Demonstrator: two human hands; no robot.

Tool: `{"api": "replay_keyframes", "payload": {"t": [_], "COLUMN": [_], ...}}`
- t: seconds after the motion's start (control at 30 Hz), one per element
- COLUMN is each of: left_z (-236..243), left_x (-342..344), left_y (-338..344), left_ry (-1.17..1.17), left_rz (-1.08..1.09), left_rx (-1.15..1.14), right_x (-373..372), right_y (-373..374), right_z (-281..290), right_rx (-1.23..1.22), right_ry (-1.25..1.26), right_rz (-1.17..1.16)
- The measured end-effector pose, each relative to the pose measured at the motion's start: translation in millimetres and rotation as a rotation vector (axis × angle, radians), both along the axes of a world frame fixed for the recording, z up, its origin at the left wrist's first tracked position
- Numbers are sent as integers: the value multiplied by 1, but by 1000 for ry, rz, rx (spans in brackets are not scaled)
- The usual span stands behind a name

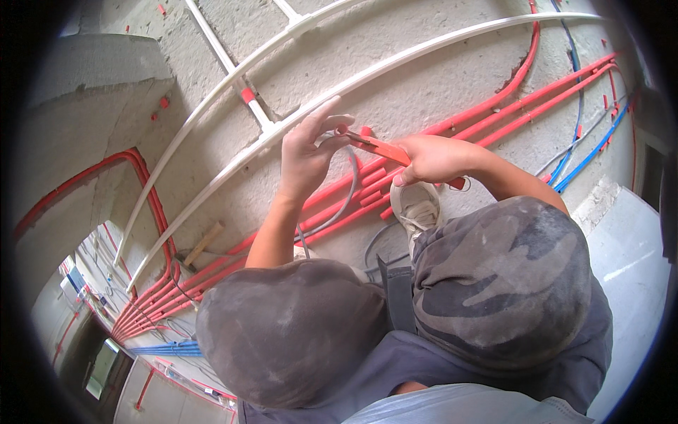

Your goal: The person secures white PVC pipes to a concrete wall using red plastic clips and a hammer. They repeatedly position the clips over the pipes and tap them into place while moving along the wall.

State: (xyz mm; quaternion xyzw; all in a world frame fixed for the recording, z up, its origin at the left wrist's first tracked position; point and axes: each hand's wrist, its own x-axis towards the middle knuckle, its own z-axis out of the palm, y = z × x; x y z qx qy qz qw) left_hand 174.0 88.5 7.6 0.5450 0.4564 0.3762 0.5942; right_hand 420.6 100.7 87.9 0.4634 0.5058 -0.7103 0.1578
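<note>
My right hand (pixel 441 159) is wrapped round orange-handled pliers (pixel 385 150), their dark jaws pointing left. My left hand (pixel 307 152) is raised opposite, its thumb and fingers pinching a small red ring-like piece (pixel 342 130) at the pliers' tip. Whether the jaws grip that piece is too small to tell. From near the left fingers a grey cable (pixel 351 187) hangs down over the red conduits (pixel 367 185). Both hands are held above my knees, over the floor.
White pipes (pixel 233 159) run across the concrete floor beyond my hands, one with a red sleeve (pixel 247 95). Blue pipes lie at the right (pixel 597 150) and lower left (pixel 173 348). A wooden stick (pixel 205 244) lies left of my shoe (pixel 417 205).
</note>
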Motion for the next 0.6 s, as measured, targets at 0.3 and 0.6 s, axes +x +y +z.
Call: {"api": "replay_keyframes", "payload": {"t": [0.3, 0.6], "left_z": [5, 14], "left_x": [-4, -6], "left_y": [1, 11], "left_ry": [86, 187], "left_rz": [-15, -144], "left_rx": [125, 201], "right_x": [1, -2], "right_y": [-13, -23], "right_z": [-21, -28], "right_rx": [64, -124], "right_ry": [100, 60], "right_rz": [-25, -204]}}
